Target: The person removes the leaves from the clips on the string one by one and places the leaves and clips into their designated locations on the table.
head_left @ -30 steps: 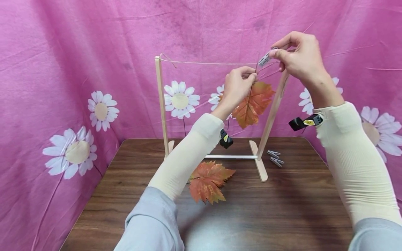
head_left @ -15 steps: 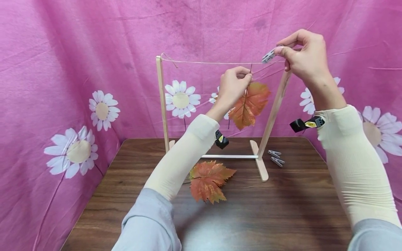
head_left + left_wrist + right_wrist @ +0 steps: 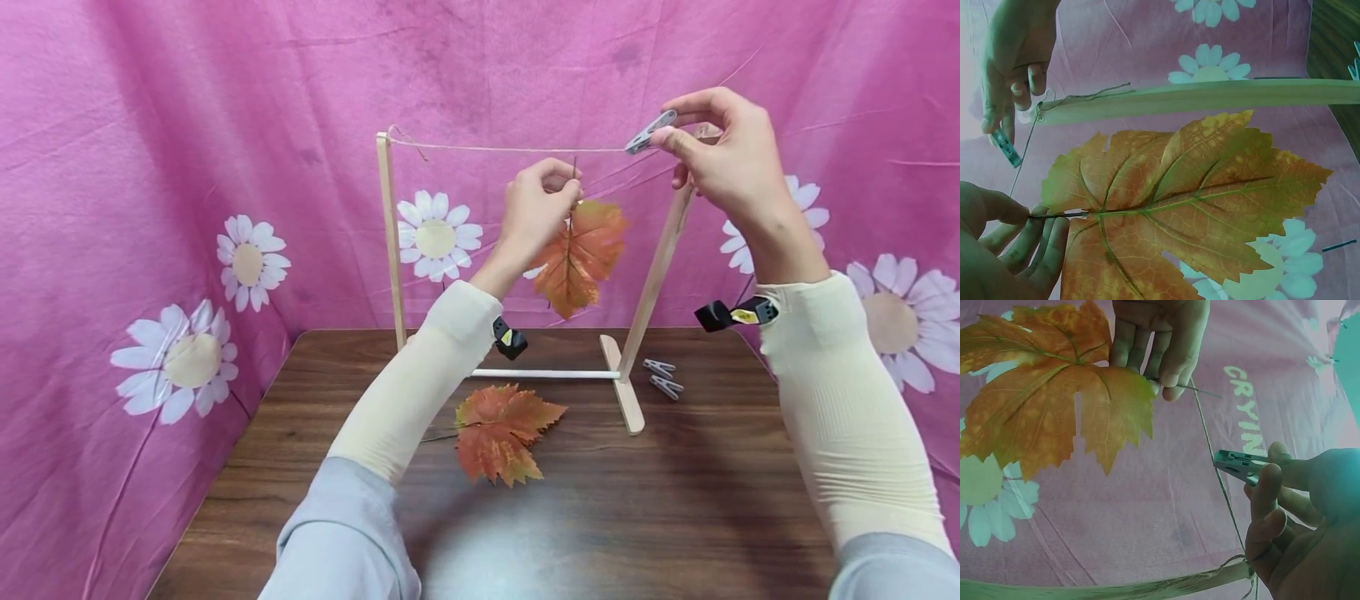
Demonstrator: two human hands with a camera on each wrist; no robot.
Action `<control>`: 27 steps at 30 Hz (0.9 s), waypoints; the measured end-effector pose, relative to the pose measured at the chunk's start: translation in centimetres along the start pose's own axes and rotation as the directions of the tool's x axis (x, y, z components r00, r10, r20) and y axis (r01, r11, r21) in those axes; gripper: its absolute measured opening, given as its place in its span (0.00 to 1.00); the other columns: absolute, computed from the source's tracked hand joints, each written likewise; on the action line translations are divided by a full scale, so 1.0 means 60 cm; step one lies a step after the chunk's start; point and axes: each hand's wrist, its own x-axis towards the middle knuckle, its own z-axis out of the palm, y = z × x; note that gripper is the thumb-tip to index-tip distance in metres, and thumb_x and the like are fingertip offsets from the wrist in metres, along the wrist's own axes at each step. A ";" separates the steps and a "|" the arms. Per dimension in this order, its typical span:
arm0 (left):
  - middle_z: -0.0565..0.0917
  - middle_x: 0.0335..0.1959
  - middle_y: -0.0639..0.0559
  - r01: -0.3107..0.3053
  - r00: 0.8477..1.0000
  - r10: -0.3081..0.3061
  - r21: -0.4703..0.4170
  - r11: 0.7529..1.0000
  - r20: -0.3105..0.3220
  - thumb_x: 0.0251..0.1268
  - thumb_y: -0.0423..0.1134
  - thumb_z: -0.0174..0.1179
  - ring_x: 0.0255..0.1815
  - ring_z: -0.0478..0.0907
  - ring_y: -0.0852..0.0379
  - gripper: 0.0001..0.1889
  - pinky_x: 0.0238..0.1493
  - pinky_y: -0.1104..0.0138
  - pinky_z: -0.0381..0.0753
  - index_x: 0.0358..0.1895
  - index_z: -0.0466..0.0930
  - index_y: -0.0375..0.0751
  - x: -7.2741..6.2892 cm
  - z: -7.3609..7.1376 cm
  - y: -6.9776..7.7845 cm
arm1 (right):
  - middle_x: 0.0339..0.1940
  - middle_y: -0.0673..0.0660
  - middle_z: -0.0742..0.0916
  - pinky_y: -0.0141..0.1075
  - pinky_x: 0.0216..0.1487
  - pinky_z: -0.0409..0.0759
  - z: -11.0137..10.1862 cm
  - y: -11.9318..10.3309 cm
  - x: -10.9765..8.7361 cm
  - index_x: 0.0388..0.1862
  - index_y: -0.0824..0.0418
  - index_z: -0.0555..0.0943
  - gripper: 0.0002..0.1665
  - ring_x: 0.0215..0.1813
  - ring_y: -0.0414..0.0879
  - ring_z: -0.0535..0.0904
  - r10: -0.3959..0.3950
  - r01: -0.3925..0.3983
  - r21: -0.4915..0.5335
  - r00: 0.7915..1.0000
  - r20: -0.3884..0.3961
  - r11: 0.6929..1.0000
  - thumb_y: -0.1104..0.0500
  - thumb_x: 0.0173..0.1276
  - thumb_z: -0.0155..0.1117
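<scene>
My left hand (image 3: 540, 200) pinches the thin stem of an orange artificial maple leaf (image 3: 581, 254). The leaf hangs below the string (image 3: 487, 149), and the stem's tip points up close to it. Farther right, my right hand (image 3: 735, 154) holds a grey plastic clothespin (image 3: 651, 132) between thumb and fingers. In the right wrist view the nose of the clothespin (image 3: 1238, 464) meets the string (image 3: 1225, 497); whether it grips the string cannot be told. Veins on the leaf (image 3: 1179, 187) show in the left wrist view.
A wooden frame with a left post (image 3: 390, 242) and right post (image 3: 656, 283) carries the string. Beside its right foot (image 3: 622, 392) lie two clothespins (image 3: 663, 379). A second maple leaf (image 3: 504, 433) lies on the brown table (image 3: 600, 517). Behind hangs a pink flowered cloth (image 3: 315, 100).
My left hand has shifted left along the string, carrying the leaf away from the clothespin. The clothespin, in my right hand, has moved slightly right and its nose now lies at the string.
</scene>
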 end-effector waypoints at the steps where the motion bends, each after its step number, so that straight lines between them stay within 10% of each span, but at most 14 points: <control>1: 0.92 0.37 0.47 0.004 1.000 -0.004 -0.006 1.000 -0.005 0.76 0.34 0.62 0.32 0.88 0.61 0.08 0.33 0.75 0.80 0.49 0.88 0.38 -0.001 -0.003 0.000 | 0.42 0.43 0.90 0.26 0.15 0.71 0.000 0.000 -0.003 0.56 0.55 0.85 0.17 0.15 0.38 0.79 0.010 -0.010 0.003 1.000 0.002 1.000 0.63 0.70 0.76; 27: 0.92 0.35 0.52 -0.044 0.999 0.045 0.149 0.988 -0.002 0.72 0.39 0.67 0.37 0.86 0.62 0.06 0.44 0.71 0.79 0.44 0.91 0.43 -0.040 -0.078 -0.016 | 0.36 0.43 0.86 0.29 0.15 0.65 -0.014 0.048 -0.089 0.57 0.48 0.83 0.20 0.18 0.35 0.80 -0.006 0.013 -0.143 0.999 0.050 0.990 0.57 0.69 0.79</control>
